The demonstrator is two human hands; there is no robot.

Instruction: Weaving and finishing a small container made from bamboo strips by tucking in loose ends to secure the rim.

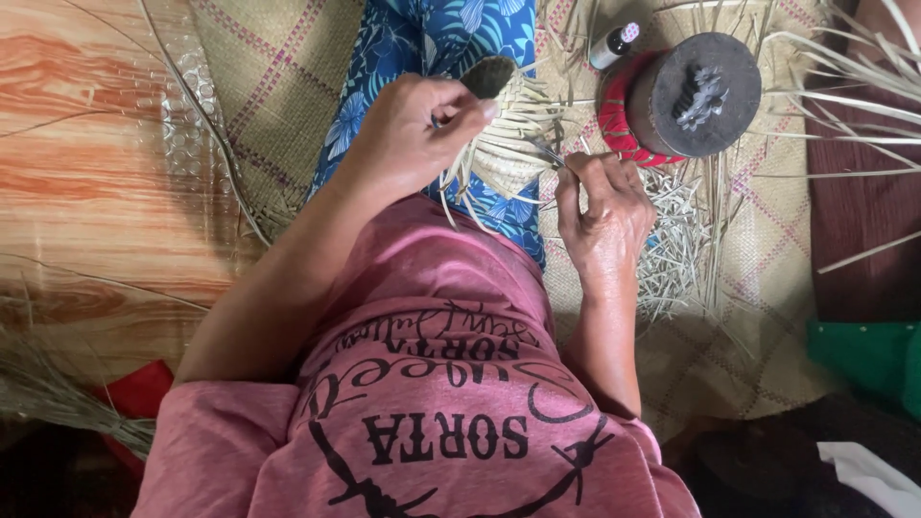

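Observation:
My left hand (422,125) grips a small woven straw piece (508,144) with a dark tip and loose pale strands fanning out of it, holding it over my lap in a blue floral cloth (432,38). My right hand (604,206) is just right of the piece. Its fingers pinch a thin metal tool (549,155) at the strand ends; I cannot tell whether the tool is a needle or small scissors. A pink shirt fills the lower part of the view.
A dark round block with a red rim (691,96) and a small bottle (614,43) stand on the woven mat (278,86). Straw cuttings (676,240) lie by my right hand and long pale strips (844,105) at right. Wood-pattern floor (86,173) lies left.

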